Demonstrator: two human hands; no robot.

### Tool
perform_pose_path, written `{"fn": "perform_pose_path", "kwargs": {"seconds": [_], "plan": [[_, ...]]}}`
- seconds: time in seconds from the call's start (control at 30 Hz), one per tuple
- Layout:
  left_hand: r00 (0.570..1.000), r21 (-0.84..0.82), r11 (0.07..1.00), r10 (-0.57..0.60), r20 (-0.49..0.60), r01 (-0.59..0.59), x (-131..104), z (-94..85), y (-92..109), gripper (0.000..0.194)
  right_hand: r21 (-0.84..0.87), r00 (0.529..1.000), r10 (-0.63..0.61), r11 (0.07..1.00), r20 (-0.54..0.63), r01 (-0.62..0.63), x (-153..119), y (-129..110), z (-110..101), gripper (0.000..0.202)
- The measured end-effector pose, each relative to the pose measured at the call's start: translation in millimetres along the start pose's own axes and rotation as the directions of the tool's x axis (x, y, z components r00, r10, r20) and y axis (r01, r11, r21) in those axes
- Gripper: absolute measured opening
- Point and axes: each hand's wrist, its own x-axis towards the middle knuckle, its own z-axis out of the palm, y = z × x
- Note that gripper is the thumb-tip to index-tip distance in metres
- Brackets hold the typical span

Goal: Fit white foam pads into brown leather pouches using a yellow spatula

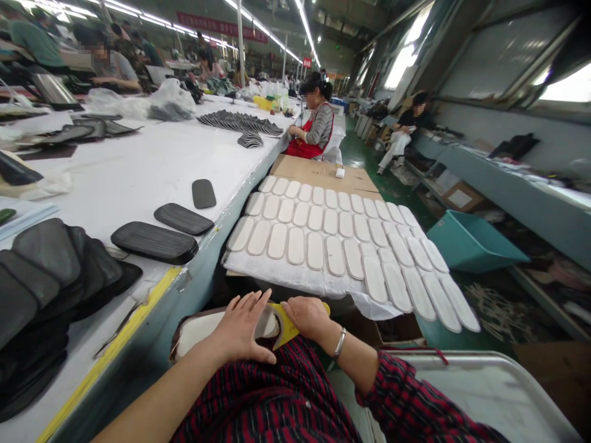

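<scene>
My left hand [242, 325] lies over a white oval pad [197, 330] with a dark brown rim, held low near my lap. Its fingers are stretched out and its thumb stands apart. Beside it, my right hand [305, 315] is wrapped round a flat yellow scraper [287, 331], whose curved edge meets the pad's right end. Just beyond my hands, rows of white oval pads [295, 245] lie on a cloth-covered board. To the left, a stack of black oval pieces [154, 241] rests on the white table.
The white table [152, 160] has a yellow-taped edge [152, 295] at my left. More black pieces [46, 258] are heaped there. A teal bin [475, 240] stands on the floor at right, near a metal-rimmed surface [462, 381]. A co-worker in a red apron [314, 132] sits ahead.
</scene>
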Motion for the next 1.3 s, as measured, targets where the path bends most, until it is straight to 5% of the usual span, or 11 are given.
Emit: {"fn": "perform_pose_path", "kwargs": {"seconds": [0.17, 0.37, 1.3], "plan": [[0.994, 0.057, 0.997, -0.037, -0.102, 0.043, 2.8, 14.3, 6.3, 0.130, -0.012, 0.995, 0.094, 0.995, -0.038, -0.095, -3.4, -8.1, 2.9, 0.048], [0.990, 0.020, 0.999, -0.035, -0.135, 0.038, 6.3, 10.6, 0.6, 0.130, -0.018, 0.987, 0.158, 0.987, -0.035, -0.159, -2.6, -13.4, 5.6, 0.052], [0.996, -0.073, 0.996, -0.049, -0.074, 0.044, 13.3, -2.6, -8.3, 0.128, -0.074, 0.997, 0.068, 0.995, -0.025, -0.070, 16.3, -16.7, 9.5, 0.036]]}}
